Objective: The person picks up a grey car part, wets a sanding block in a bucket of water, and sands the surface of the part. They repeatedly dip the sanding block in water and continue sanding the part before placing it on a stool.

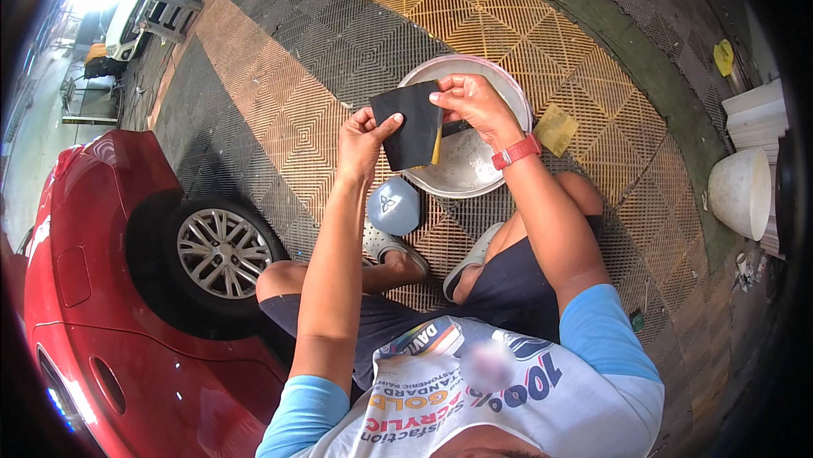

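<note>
My left hand (362, 138) pinches the left edge of a black rectangular sheet (408, 143), thumb on its face. My right hand (478, 109) grips the sheet's upper right corner, thumb in front. A narrow yellow strip shows along the sheet's lower right edge. The sheet is held over a wide, round, pale metal basin (457, 177), hiding part of it. Below my left hand, beside the basin, a grey-blue six-sided object (394, 206) with a dark emblem lies between my sandalled feet.
A red car (102, 272) with a silver-spoked wheel (224, 252) stands close on my left. A yellow sheet (556, 128) lies on the grille floor mats (305, 119) right of the basin. A white tub (739, 194) stands far right. A white car (134, 13) is at the back left.
</note>
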Action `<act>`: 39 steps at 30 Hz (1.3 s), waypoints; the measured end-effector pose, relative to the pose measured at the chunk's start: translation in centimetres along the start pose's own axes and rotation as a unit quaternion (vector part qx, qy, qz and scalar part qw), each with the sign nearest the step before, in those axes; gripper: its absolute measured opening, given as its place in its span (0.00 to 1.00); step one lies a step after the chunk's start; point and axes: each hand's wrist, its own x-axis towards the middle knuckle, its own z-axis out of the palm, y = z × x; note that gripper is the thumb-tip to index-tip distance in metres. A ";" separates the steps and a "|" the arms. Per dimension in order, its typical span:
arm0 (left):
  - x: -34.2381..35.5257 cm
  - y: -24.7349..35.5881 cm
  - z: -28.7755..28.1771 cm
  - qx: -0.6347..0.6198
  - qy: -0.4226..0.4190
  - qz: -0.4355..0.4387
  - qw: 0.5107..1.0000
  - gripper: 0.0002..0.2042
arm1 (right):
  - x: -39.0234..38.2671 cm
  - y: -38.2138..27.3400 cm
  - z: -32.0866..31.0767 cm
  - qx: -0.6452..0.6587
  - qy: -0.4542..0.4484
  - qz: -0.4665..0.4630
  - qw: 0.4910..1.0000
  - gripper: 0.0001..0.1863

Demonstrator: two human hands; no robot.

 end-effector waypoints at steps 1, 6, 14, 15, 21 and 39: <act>0.0 -0.1 -0.2 0.004 -0.003 0.002 1.000 0.09 | 0.1 0.1 0.0 0.000 -0.003 0.004 1.000 0.07; -0.1 0.8 -0.7 0.020 -0.032 -0.026 0.999 0.07 | 0.4 0.3 -0.7 -0.020 -0.001 0.009 1.000 0.07; 1.2 1.9 -1.6 0.068 -0.020 0.039 0.997 0.08 | 0.3 -0.1 -0.7 0.013 0.004 0.001 1.000 0.08; 1.1 1.6 -1.7 0.059 -0.021 0.029 0.998 0.08 | 0.4 -0.1 -0.5 0.026 -0.004 0.001 1.000 0.08; -0.1 0.1 -2.6 0.116 -0.087 -0.047 0.988 0.11 | 0.5 -0.1 -1.0 -0.070 0.066 -0.019 0.995 0.10; -1.8 -2.3 -1.0 0.136 -0.134 -0.073 0.979 0.13 | 0.6 -0.8 -1.5 0.000 0.165 -0.078 0.983 0.07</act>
